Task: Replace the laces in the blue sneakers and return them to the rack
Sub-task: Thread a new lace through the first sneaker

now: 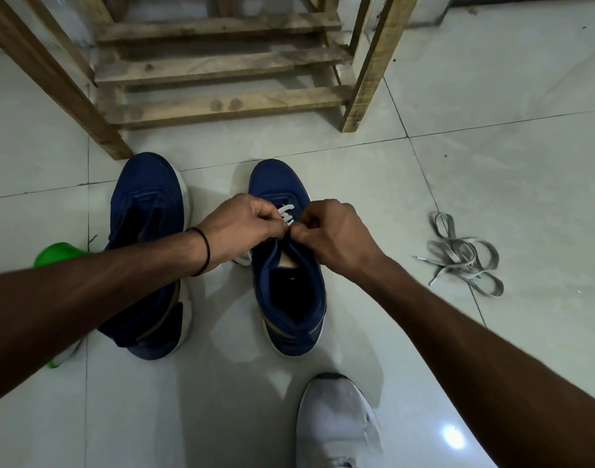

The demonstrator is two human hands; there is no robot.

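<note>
L hand [241, 227], R hand [335, 235] pinch white lace [286, 212] at R sneaker [278, 180]

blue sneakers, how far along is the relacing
Done: the old grey laces lie loose on the floor, and a white lace crosses the front eyelets of one sneaker. In hand: the left hand and right hand pinch that lace. Left: the upper eyelets, the other sneaker, which shows no lace, and putting both on the wooden rack.
</note>
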